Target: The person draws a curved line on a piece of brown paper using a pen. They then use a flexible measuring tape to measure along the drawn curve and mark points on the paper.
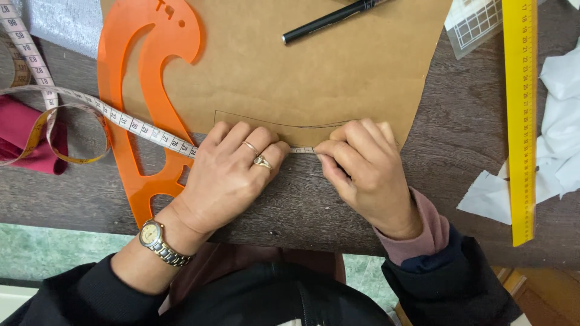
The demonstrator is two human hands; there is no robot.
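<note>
On the brown paper (290, 66), left hand (232, 172) and right hand (362, 166) are each pinching the tape measure (145, 130), stretching it along a pencilled curve

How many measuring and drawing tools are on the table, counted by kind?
Measuring tape: 1
Orange curve template: 1
Yellow ruler: 1
Clear grid ruler: 1
Black pen: 1
Total: 5

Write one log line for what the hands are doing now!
left hand: presses tape measure on brown paper | right hand: pinches tape end | nearby: orange curve ruler, black pen
</note>
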